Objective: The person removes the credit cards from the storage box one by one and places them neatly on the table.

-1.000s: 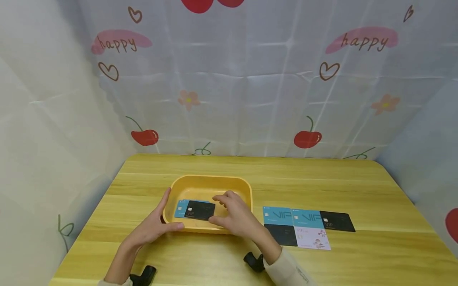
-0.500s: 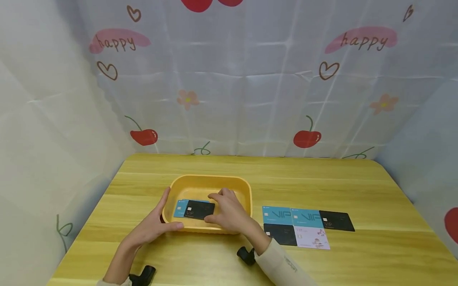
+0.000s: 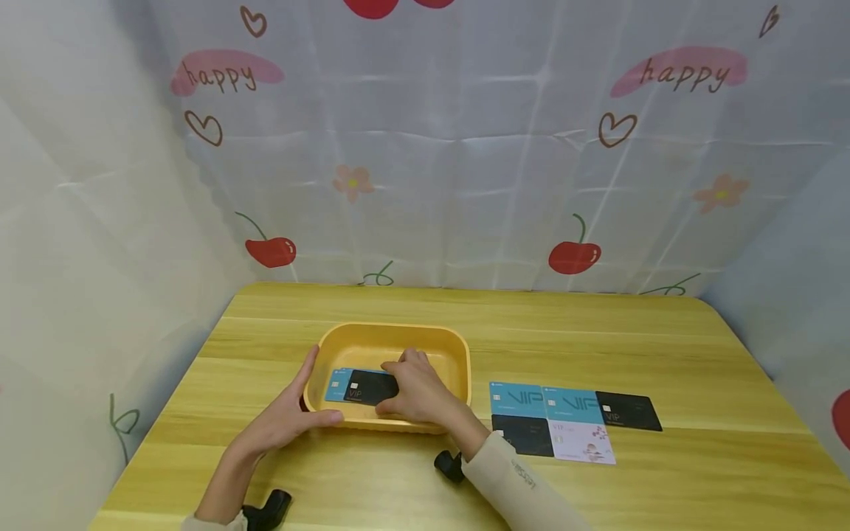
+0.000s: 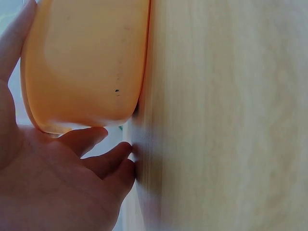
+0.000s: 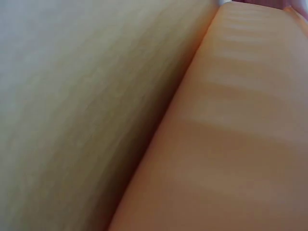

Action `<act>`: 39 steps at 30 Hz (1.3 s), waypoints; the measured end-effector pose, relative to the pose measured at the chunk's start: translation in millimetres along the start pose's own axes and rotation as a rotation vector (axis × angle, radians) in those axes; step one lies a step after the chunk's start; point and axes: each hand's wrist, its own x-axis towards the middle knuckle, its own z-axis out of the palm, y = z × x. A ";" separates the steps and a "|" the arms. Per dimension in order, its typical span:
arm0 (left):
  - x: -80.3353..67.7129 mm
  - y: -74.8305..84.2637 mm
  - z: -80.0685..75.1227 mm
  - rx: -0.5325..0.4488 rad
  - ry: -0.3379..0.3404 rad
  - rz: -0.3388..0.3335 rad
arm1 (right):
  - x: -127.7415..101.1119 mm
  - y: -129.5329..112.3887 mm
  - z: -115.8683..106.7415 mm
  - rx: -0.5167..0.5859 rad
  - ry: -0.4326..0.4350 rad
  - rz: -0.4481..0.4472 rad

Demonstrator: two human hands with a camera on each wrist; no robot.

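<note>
In the head view my left hand (image 3: 282, 419) holds the left end of a yellow plastic tray (image 3: 458, 354). Its thumb lies over the near rim and its fingers run along the end wall. The left wrist view shows this hand (image 4: 62, 168) with bent fingers against the tray's wall (image 4: 86, 62). Inside the tray a black VIP card (image 3: 368, 388) overlaps blue cards (image 3: 337, 385). My right hand (image 3: 418, 391) reaches in from the right, thumb and forefinger at the black card's near and far edges. Whether they pinch it is unclear.
Right of the tray lie two blue VIP cards (image 3: 516, 400), a black card (image 3: 629, 411), another black card (image 3: 524, 436) and a white patterned card (image 3: 581, 442), edge to edge. They rest on a wooden table (image 3: 717, 457). A printed curtain (image 3: 445, 214) stands behind.
My right hand has moved left and lower into the tray, and now covers the right end of the black card. The left hand and tray have stayed put.
</note>
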 end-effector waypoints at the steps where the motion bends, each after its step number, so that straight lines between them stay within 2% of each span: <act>1: -0.2 0.1 0.0 0.005 0.000 0.002 | 1.3 -0.3 0.8 -0.007 -0.004 0.002; 18: -1.6 -0.2 -2.8 0.018 0.008 0.013 | 13.4 -0.4 9.0 -0.154 -0.019 0.018; 39: 0.5 0.0 -0.4 0.047 0.024 -0.008 | 10.1 5.1 3.2 -0.007 -0.006 -0.039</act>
